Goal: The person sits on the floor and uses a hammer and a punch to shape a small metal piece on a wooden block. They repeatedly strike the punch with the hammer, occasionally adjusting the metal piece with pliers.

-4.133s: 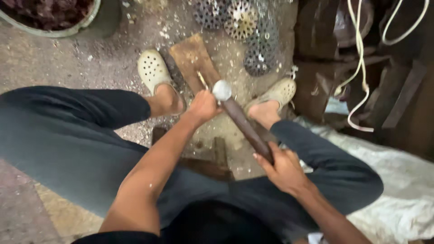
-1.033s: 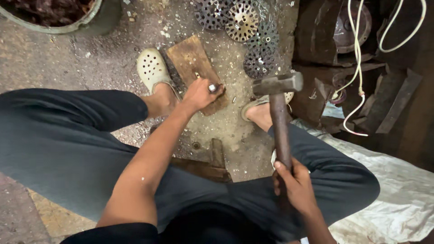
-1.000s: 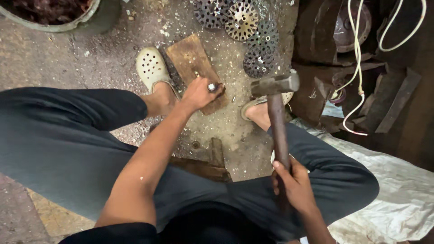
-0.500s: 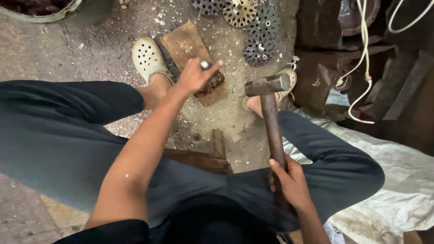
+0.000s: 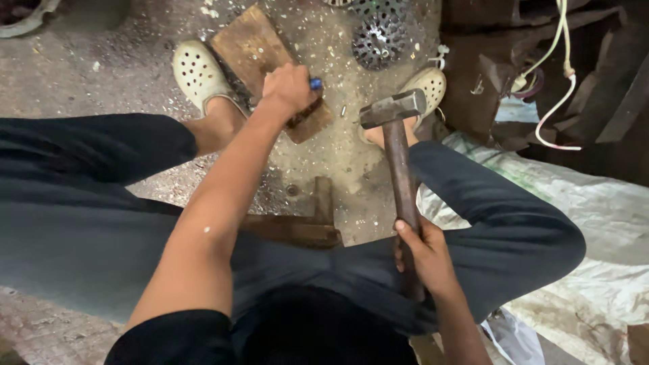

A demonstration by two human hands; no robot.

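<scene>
Head view, only one here: person sits low on the floor point(image 5: 351, 169), knees spread, hands well apart. Left hand point(image 5: 289, 86) is closed around a small punch point(image 5: 316, 84), only its blue tip showing past the fingers, held down against a wooden block point(image 5: 253, 51) that lies between the feet. Cannot tell what sits under the punch, the hand covers it. Right hand point(image 5: 422, 253) is clamped on the lower end of a hammer point(image 5: 399, 155), wooden handle running up away from the body, steel head off to the right of the left hand and apart from the punch, hanging over the floor near the right foot. Hammer looks head-heavy and stiff; a grip far down the handle gives swing but less control, and the worn wood looks dry, so likely not slippery. Punch is short and rigid, best pinched low with fingers clear of the struck end. Beyond the left hand: a cream perforated clog point(image 5: 197, 73); beyond the hammer head: a second clog point(image 5: 426, 84) and a dark perforated metal disc point(image 5: 378, 42). Right of the right hand: white sacking point(image 5: 595, 216) and a pale cord point(image 5: 558, 81). Wooden scraps point(image 5: 304, 226) lie between both forearms.
</scene>
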